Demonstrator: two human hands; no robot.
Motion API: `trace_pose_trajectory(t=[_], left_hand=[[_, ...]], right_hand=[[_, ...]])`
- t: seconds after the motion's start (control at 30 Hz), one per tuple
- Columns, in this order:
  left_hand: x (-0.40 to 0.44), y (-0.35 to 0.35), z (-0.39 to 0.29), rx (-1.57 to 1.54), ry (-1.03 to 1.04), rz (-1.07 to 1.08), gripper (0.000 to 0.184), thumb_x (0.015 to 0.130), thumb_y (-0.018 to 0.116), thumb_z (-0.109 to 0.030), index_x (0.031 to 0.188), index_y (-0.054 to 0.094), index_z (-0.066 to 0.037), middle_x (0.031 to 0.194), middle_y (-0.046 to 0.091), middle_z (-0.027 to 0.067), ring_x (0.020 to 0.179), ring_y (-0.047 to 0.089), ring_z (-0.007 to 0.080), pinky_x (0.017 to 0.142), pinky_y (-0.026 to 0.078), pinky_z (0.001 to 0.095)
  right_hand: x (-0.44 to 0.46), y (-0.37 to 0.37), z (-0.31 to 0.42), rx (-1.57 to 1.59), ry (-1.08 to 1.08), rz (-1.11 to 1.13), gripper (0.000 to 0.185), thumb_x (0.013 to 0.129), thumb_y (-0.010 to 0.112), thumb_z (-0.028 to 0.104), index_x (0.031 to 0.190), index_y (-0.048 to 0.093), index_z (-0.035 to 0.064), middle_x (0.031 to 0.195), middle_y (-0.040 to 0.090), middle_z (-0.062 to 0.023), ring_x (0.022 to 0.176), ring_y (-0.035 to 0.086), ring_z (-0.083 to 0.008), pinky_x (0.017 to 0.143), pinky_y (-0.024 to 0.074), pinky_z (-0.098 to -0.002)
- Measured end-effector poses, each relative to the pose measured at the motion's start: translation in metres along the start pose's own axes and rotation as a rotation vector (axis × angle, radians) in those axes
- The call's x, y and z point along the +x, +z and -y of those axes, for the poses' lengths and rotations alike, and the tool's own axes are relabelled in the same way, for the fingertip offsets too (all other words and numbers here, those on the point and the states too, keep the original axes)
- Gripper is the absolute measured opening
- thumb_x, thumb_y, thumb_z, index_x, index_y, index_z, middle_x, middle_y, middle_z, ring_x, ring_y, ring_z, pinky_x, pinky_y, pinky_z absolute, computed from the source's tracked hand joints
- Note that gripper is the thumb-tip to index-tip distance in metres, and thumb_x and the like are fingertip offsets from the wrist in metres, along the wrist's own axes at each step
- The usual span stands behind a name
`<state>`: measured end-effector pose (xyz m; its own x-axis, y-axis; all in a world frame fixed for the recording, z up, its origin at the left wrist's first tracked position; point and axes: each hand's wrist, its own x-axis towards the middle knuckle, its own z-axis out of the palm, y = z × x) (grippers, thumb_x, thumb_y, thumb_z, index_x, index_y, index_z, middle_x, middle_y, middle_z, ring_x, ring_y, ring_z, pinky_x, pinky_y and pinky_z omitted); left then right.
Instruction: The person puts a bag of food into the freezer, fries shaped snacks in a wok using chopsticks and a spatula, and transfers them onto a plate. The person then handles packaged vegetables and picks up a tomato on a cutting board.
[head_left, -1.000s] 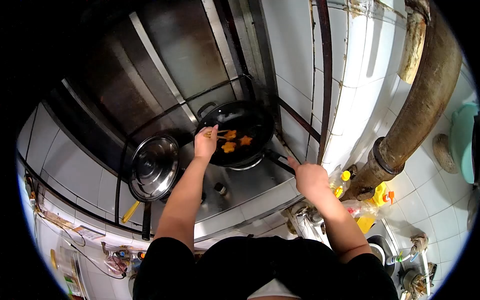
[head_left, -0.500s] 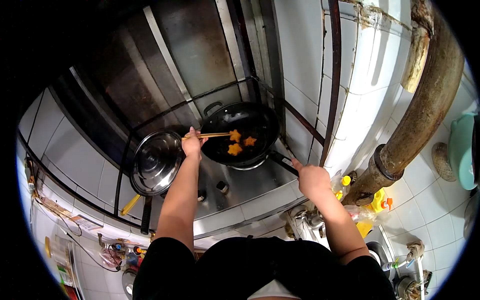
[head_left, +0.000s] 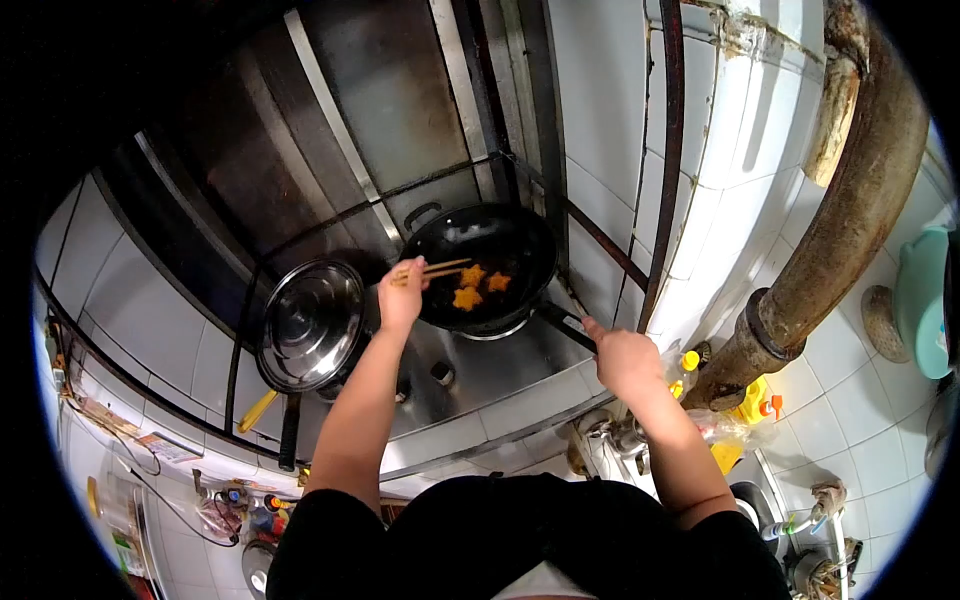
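Observation:
My left hand [head_left: 403,290] is closed on a pair of wooden chopsticks [head_left: 445,268], whose tips reach over the inside of a black wok [head_left: 520,235]. Three golden, star-shaped pieces of food lie in the wok; the nearest is one star-shaped piece [head_left: 467,298], and the chopstick tips are close to the upper one. Whether the tips touch it I cannot tell. My right hand [head_left: 627,360] is wrapped round the end of the wok's black handle [head_left: 566,326]. The wok sits on the stove's burner.
Left of the wok stands a pan with a shiny metal lid [head_left: 312,325], its black handle pointing toward me. A stove knob [head_left: 442,373] is on the steel stovetop. Dark metal bars and a thick pipe [head_left: 800,300] flank the stove. Yellow-capped bottles [head_left: 690,362] stand at the right.
My left hand has moved slightly right and toward the wok, and the chopsticks now slant more, their tips apart. The right hand stays on the handle.

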<state>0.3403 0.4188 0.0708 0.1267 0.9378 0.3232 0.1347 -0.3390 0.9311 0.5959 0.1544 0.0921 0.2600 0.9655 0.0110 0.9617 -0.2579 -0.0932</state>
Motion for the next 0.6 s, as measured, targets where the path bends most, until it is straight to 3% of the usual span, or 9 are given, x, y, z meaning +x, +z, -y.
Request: trace_pose_trajectory(t=[0.1,0.27,0.37,0.4,0.5,0.6], left_hand=[[-0.033,0.011,-0.01,-0.097,0.094,0.094,0.025,0.095,0.062,-0.02,0.088,0.066,0.004,0.083,0.064,0.0064,0.069,0.063,0.0114,0.059,0.053,0.0231],[-0.039,0.043,-0.017,0.265,0.52,0.133,0.019,0.09,0.065,-0.017,0.085,0.066,0.001,0.082,0.064,0.0125,0.07,0.065,0.0258,0.065,0.051,0.0314],[-0.027,0.046,-0.023,0.421,0.454,0.103,0.018,0.088,0.066,-0.017,0.084,0.066,0.0,0.079,0.062,0.0154,0.072,0.063,0.0329,0.07,0.05,0.0355],[-0.021,0.046,-0.02,0.396,0.446,0.058,0.027,0.091,0.065,-0.022,0.081,0.065,0.002,0.075,0.063,0.0135,0.069,0.065,0.0266,0.066,0.053,0.0333],[-0.008,0.038,-0.016,-0.057,-0.055,0.069,0.038,0.096,0.059,-0.03,0.087,0.063,0.007,0.084,0.065,0.0129,0.075,0.067,0.0218,0.067,0.058,0.0315],[0.001,0.023,-0.005,-0.229,-0.173,-0.011,0.039,0.097,0.056,-0.032,0.083,0.059,0.004,0.082,0.063,0.014,0.074,0.068,0.024,0.064,0.061,0.0316]], right_hand=[[-0.001,0.001,0.001,0.005,-0.003,-0.03,0.059,0.082,0.06,0.011,0.138,0.048,0.0193,0.087,0.068,-0.0151,0.08,0.068,-0.0317,0.069,0.0547,-0.041],[-0.002,0.001,0.001,0.011,-0.014,-0.025,0.058,0.081,0.061,0.011,0.138,0.05,0.0192,0.089,0.068,-0.0154,0.081,0.068,-0.0323,0.07,0.0546,-0.0416],[-0.001,-0.002,0.002,-0.007,-0.008,-0.003,0.06,0.079,0.063,0.011,0.137,0.05,0.0192,0.09,0.068,-0.0156,0.081,0.068,-0.032,0.071,0.0544,-0.0421],[-0.001,-0.001,0.002,-0.015,-0.007,-0.007,0.06,0.079,0.063,0.011,0.137,0.05,0.0192,0.089,0.068,-0.0156,0.081,0.068,-0.0319,0.071,0.0543,-0.0422],[0.001,0.003,0.001,-0.028,-0.003,-0.015,0.061,0.078,0.064,0.011,0.137,0.05,0.0192,0.088,0.068,-0.0155,0.083,0.068,-0.0315,0.072,0.0543,-0.0425],[-0.001,0.004,0.001,-0.027,-0.004,-0.011,0.061,0.079,0.065,0.012,0.138,0.05,0.0192,0.087,0.069,-0.0152,0.083,0.068,-0.0313,0.073,0.0543,-0.0423]])
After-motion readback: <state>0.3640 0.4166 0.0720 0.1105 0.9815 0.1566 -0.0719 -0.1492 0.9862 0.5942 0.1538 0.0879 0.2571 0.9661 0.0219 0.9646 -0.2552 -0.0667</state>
